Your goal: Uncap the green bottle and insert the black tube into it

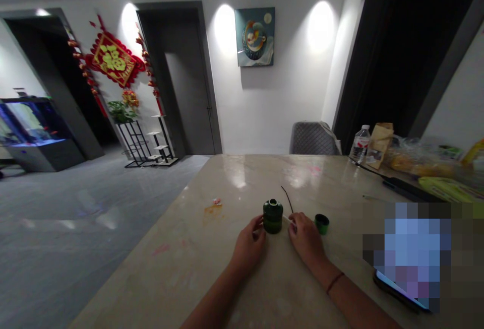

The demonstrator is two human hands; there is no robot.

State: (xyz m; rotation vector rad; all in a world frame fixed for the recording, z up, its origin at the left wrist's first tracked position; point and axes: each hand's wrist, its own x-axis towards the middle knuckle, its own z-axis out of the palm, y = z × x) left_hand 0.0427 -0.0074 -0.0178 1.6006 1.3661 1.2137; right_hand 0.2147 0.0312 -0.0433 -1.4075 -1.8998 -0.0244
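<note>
A dark green cylindrical bottle [273,218] with a narrow neck and open top stands upright on the pale marble table [181,273]. My left hand [249,245] grips its left side with the fingertips. My right hand [304,237] is just right of the bottle and pinches a thin stick [287,200], white near the fingers and dark along its length, which points away from me. A short green cap [321,223] stands to the right of my right hand, not touching it.
A phone [397,288] lies at the table's right, partly under a pixelated patch. Farther back stand a water bottle [360,143], a paper bag [379,142] and a plastic bag of food [416,161]. The table's left edge drops to a grey floor [75,228].
</note>
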